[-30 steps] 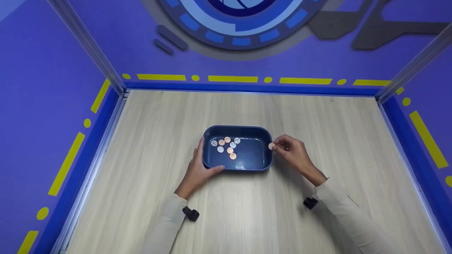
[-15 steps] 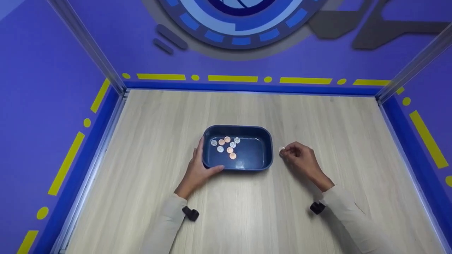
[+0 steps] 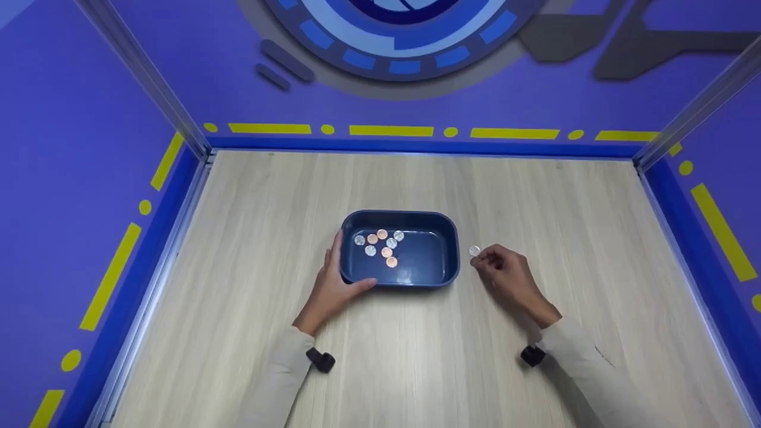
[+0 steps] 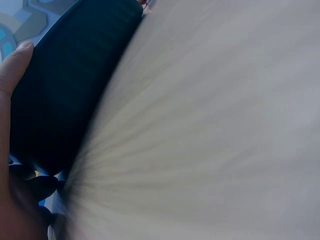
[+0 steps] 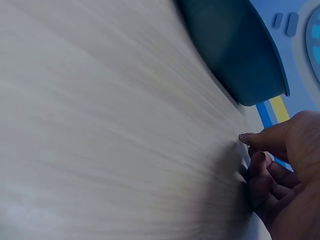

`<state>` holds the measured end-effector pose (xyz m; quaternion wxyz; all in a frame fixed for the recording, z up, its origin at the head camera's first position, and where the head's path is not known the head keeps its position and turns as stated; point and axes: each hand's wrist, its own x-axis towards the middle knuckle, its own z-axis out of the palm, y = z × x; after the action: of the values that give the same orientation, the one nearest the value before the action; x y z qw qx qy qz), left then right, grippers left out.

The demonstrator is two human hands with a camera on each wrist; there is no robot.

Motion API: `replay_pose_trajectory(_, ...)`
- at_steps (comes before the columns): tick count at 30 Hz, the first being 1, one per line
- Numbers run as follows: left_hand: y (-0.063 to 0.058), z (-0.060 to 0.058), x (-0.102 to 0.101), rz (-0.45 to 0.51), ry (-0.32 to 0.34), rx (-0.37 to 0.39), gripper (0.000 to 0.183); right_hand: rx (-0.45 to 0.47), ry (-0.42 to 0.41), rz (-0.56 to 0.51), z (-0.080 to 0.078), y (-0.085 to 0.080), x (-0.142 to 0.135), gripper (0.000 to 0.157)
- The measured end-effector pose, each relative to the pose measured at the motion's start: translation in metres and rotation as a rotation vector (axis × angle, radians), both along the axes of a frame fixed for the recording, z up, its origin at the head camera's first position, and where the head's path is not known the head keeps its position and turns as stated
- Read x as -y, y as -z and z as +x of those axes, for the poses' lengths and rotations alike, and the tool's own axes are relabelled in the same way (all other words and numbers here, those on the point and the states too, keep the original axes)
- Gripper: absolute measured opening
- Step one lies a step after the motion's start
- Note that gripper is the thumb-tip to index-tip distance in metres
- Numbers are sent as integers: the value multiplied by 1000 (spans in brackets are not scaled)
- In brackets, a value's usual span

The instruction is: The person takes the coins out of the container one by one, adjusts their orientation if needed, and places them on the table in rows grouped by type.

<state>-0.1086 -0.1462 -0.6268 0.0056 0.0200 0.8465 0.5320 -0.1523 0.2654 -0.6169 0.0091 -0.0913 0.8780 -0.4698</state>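
Observation:
A dark blue rectangular tray (image 3: 425,258) sits mid-table with several coins inside, some silver-coloured and some copper-coloured. My left hand (image 3: 336,291) grips its near left corner, thumb over the front rim and fingers along the left wall. In the left wrist view the thumb (image 4: 15,67) lies against the tray's dark wall. Just right of the tray, my right hand (image 3: 508,276) pinches a coin (image 3: 474,251) that looks silvery from above. In the right wrist view the coin (image 5: 245,138) shows at the thumb tip, low over the table, the other fingers curled beneath.
The light wooden table (image 3: 392,368) is bounded by a blue-purple back wall (image 3: 238,107) and side walls with yellow dashes. A black wrist camera (image 3: 321,360) sits on the left sleeve, another black wrist camera (image 3: 532,356) on the right.
My right hand has drawn back from the tray's right rim with the coin, rightward and slightly nearer. More of the coin shows now. Left hand, tray and the coins inside stay put.

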Motion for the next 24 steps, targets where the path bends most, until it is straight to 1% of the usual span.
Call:
replay_pose_trajectory(6,1,-1,0,-8,4,-16,136,-17,40,27,0,3,1,7)
replay_pose_trajectory(13,3,-1,-1,-9,5,-19,136,-41,-6,122,-2,1,2,6)
replay_pose_trajectory(17,3,-2,-1,-10,10,-9,135,-59,-14,169,-3,-2,3,7)
replay_pose_trajectory(24,4,-2,0,-1,10,-14,134,-66,-40,192,-2,1,5,5)
